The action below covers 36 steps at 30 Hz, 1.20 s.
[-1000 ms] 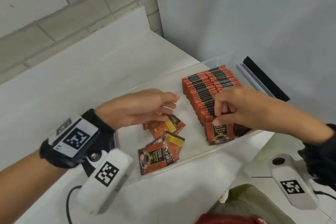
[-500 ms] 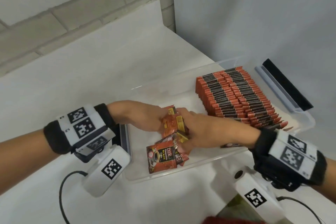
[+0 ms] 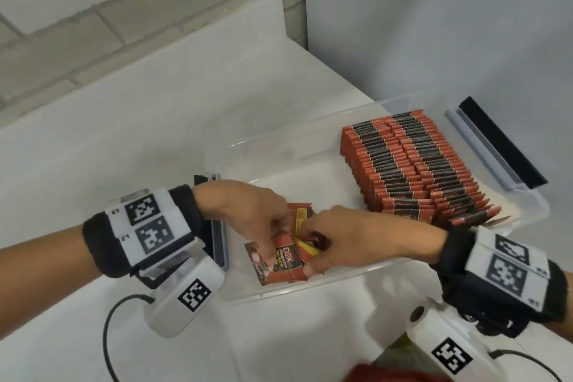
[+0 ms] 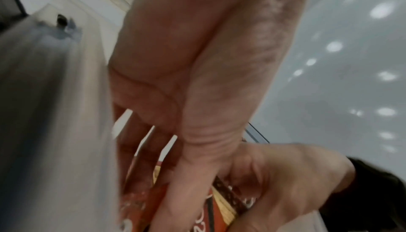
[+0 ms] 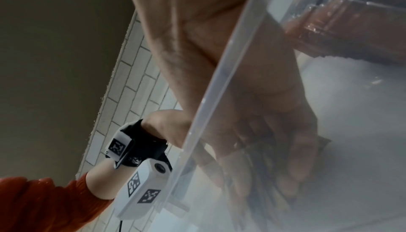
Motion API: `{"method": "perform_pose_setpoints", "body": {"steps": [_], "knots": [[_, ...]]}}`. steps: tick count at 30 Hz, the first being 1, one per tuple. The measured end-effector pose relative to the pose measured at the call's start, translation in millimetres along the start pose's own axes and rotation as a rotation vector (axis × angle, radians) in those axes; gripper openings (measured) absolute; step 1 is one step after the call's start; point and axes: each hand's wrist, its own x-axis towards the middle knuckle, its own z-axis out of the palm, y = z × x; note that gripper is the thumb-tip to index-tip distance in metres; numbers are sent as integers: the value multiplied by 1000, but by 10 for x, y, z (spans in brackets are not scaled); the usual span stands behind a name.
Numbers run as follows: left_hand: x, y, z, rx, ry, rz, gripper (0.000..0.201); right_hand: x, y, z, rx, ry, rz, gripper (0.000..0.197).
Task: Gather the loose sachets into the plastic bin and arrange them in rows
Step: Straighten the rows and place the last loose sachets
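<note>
Both hands, the left hand and right hand, pinch the loose coffee sachets lying inside the clear plastic bin, left of the standing sachet rows; gathering seems underway, and squaring the bunch upright against those rows probably comes next.

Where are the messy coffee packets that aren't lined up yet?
In the head view, the loose sachets lie inside the clear plastic bin, at its near left end, under both hands and left of the neat rows of sachets.

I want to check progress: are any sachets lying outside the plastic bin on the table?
No, the loose sachets lie inside the plastic bin.
</note>
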Motion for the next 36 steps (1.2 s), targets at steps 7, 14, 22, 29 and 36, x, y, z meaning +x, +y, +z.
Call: {"method": "perform_pose_setpoints", "body": {"steps": [7,14,22,29,36], "knots": [[-200,-165,-319,-434,95,127,26,-224,228,-210,501,173,-106,28],[-115,88,-412,-675,179,292,36,-487,242,-198,800,414,-191,33],[75,443,-466,-933,70,488,29,-678,428,-223,826,706,-242,31],[243,637,-383,-1203,-45,635,32,-688,499,-245,756,828,-305,27],[307,666,-424,-1252,131,713,37,-602,651,-254,653,1060,-228,58]]}}
